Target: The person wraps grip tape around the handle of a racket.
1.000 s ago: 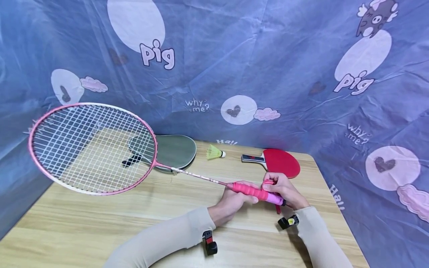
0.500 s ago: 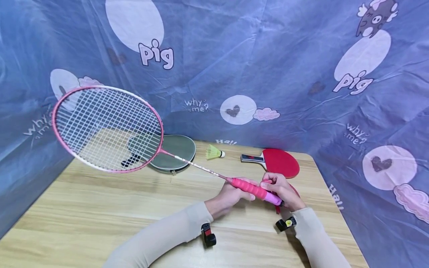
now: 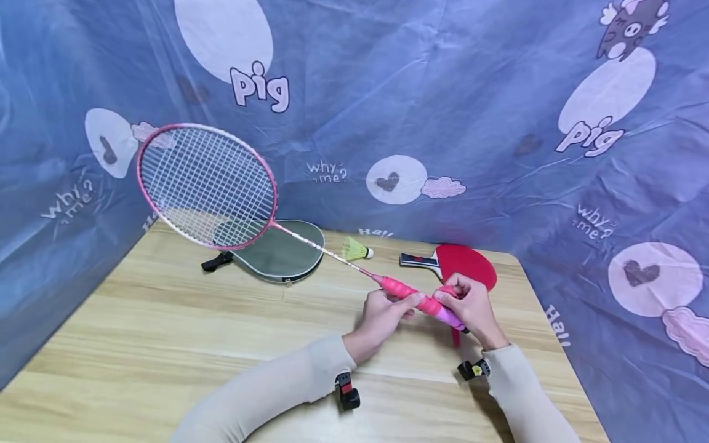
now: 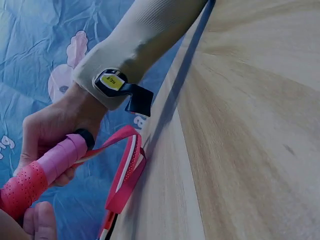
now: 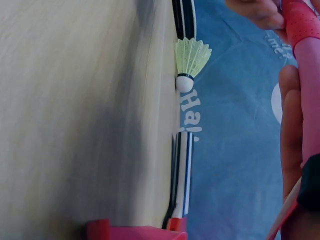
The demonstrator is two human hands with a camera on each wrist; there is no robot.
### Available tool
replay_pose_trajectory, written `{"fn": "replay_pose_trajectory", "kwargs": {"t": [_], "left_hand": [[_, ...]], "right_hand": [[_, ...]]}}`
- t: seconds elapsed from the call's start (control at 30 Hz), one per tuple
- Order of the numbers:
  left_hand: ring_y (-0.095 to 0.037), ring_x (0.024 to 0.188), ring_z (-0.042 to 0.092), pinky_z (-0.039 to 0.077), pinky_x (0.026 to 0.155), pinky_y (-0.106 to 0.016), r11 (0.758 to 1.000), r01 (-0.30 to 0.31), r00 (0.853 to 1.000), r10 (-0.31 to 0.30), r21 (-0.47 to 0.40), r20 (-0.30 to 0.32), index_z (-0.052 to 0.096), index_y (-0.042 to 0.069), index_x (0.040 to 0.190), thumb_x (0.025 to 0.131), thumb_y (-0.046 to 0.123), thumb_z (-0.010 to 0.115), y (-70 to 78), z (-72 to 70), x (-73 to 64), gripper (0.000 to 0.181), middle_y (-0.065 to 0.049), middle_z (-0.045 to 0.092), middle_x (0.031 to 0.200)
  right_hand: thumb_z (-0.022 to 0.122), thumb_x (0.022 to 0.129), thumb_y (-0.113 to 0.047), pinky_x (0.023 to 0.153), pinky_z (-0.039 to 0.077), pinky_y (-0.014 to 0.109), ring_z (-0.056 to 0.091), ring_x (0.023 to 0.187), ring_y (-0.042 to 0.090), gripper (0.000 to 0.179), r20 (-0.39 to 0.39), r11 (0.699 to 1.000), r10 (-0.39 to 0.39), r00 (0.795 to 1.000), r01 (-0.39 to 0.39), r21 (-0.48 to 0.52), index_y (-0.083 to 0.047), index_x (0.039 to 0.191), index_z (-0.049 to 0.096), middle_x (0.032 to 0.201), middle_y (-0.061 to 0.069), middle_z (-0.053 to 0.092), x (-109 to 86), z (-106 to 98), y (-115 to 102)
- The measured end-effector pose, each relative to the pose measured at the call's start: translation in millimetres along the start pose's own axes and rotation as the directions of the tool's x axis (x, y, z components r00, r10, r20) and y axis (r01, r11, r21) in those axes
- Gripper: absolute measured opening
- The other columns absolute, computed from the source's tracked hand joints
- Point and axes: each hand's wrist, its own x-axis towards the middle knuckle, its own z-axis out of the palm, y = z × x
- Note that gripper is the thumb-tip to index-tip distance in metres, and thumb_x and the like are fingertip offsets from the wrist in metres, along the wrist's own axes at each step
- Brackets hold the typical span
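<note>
A pink-and-white badminton racket (image 3: pixel 206 184) is held aloft, its head up to the left and its handle toward the right. My left hand (image 3: pixel 382 317) grips the handle, the thumb lying along the red wrap. Perforated red grip tape (image 4: pixel 22 189) covers the upper handle. Below it the purple underlayer (image 4: pixel 62 159) shows, down to the black butt cap (image 5: pixel 311 182). My right hand (image 3: pixel 475 309) pinches the tape beside the handle near the butt end. A loose length of tape hangs in a loop below that hand in the left wrist view.
At the back of the wooden table (image 3: pixel 166 344) lie a green zipped paddle case (image 3: pixel 282 258), a yellow shuttlecock (image 3: pixel 354 249) and a red table tennis paddle (image 3: pixel 468 264). A blue printed curtain (image 3: pixel 487 123) stands behind the table and along its sides.
The racket head has swung up and to the right, so the racket slants more steeply. My left thumb has shifted onto the top of the wrap. My right hand keeps pinching the tape.
</note>
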Motion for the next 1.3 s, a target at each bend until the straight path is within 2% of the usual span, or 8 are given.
{"fn": "replay_pose_trajectory", "kwargs": {"t": [0.17,0.33,0.43,0.73,0.87,1.17,1.23,1.3], "left_hand": [[-0.02,0.073,0.075,0.049,0.071,-0.025,0.999,0.035,0.998,-0.036,-0.013,-0.047,0.078,0.014,0.092,0.081,0.033,0.084,-4.5,0.8,-2.6,0.022,-0.005,0.077,0.075],[-0.039,0.091,0.076,0.05,0.09,-0.03,0.993,0.044,0.998,-0.047,-0.111,-0.03,0.077,0.01,0.096,0.079,0.024,0.083,-6.9,1.1,-1.8,0.023,-0.007,0.08,0.084],[-0.041,0.099,0.074,0.048,0.095,-0.032,0.989,0.054,0.998,-0.056,-0.139,-0.008,0.077,0.011,0.1,0.079,0.022,0.081,-6.3,0.4,-0.8,0.024,-0.006,0.08,0.091],[-0.014,0.085,0.074,0.055,0.09,-0.031,0.977,0.068,0.996,-0.054,-0.203,0.074,0.074,0.003,0.111,0.075,0.007,0.076,-8.0,-1.5,-0.9,0.037,-0.006,0.08,0.098],[-0.012,0.085,0.071,0.056,0.089,-0.032,0.969,0.063,0.992,-0.035,-0.238,0.121,0.074,0.004,0.111,0.074,0.003,0.074,-9.4,-2.2,0.1,0.037,-0.004,0.078,0.1],[-0.01,0.091,0.066,0.05,0.089,-0.027,0.977,0.072,0.978,-0.03,-0.199,0.206,0.073,0.003,0.115,0.065,-0.012,0.059,-8.2,-6.1,5.9,0.054,-0.009,0.075,0.118],[-0.01,0.094,0.067,0.049,0.089,-0.025,0.976,0.08,0.978,-0.037,-0.204,0.205,0.072,0.003,0.118,0.064,-0.013,0.057,-7.5,-6.6,6.9,0.058,-0.009,0.074,0.121],[-0.011,0.096,0.067,0.05,0.089,-0.024,0.966,0.087,0.98,-0.039,-0.243,0.195,0.069,0.002,0.121,0.065,-0.014,0.057,-6.3,-6.4,7.0,0.06,-0.009,0.072,0.123]], "right_hand": [[0.08,0.084,-0.007,0.056,0.048,0.022,0.057,0.059,0.004,0.017,0.008,0.999,-0.008,1.0,0.008,-0.051,0.002,0.085,0.065,0.067,-0.013,0.067,-1.4,-1.2,1.2],[0.077,0.086,-0.009,0.059,0.048,0.024,0.058,0.062,0.006,0.016,0.05,1.0,0.003,0.999,-0.002,-0.017,0.003,0.087,0.066,0.069,-0.011,0.069,-0.3,-2.5,5.0],[0.076,0.087,-0.008,0.056,0.047,0.025,0.058,0.06,0.006,0.016,0.078,0.999,0.02,0.997,-0.022,0.025,0.004,0.089,0.066,0.069,-0.01,0.069,1.4,-2.9,7.1],[0.072,0.09,-0.008,0.052,0.046,0.022,0.058,0.058,0.004,0.013,0.203,0.988,0.071,0.977,-0.097,0.121,0.001,0.087,0.063,0.069,-0.009,0.069,3.2,-5.3,13.5],[0.068,0.091,-0.004,0.052,0.047,0.02,0.058,0.06,0.002,0.009,0.27,0.978,0.071,0.96,-0.12,0.173,-0.004,0.085,0.062,0.071,-0.01,0.069,4.6,-7.2,16.6],[0.054,0.096,0.002,0.052,0.046,0.016,0.062,0.061,0.002,0.021,0.486,0.922,0.021,0.874,-0.205,0.328,-0.014,0.086,0.063,0.073,-0.009,0.071,6.4,-11.1,24.6],[0.054,0.096,0.004,0.053,0.046,0.015,0.062,0.062,0.001,0.023,0.475,0.913,0.004,0.88,-0.197,0.358,-0.015,0.085,0.062,0.074,-0.01,0.071,5.9,-9.4,25.7],[0.057,0.094,0.004,0.053,0.047,0.014,0.061,0.063,0.001,0.023,0.43,0.911,-0.003,0.903,-0.175,0.374,-0.016,0.084,0.062,0.075,-0.011,0.07,4.9,-7.5,25.9]]}}
